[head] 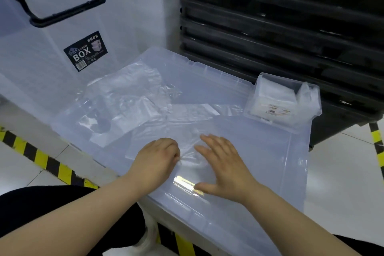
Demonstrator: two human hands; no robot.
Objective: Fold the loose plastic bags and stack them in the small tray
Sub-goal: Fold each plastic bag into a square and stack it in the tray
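Left hand (pixel 158 158): fingers curled, pinching a clear plastic bag (pixel 188 151). Right hand (pixel 224 164): fingers straight and spread, pressing that bag flat on the translucent lid (pixel 270 162). Beyond lie crumpled loose bags (pixel 128 97). The small tray (pixel 259 118), far right, holds folded bags. Nothing obstructs the way to it. Black crates (pixel 280 16) stand behind.

The clear plastic bag (pixel 188 153) nearest me lies flat and creased, pinched at its left edge by my left hand (pixel 158 158) and pressed under my flat right hand (pixel 222 164). The other loose bags (pixel 124 97) lie beyond it to the left in a crumpled, overlapping heap. The small tray (pixel 288 81), clear and upright, stands far right with folded bags (pixel 268 94) stacked inside.
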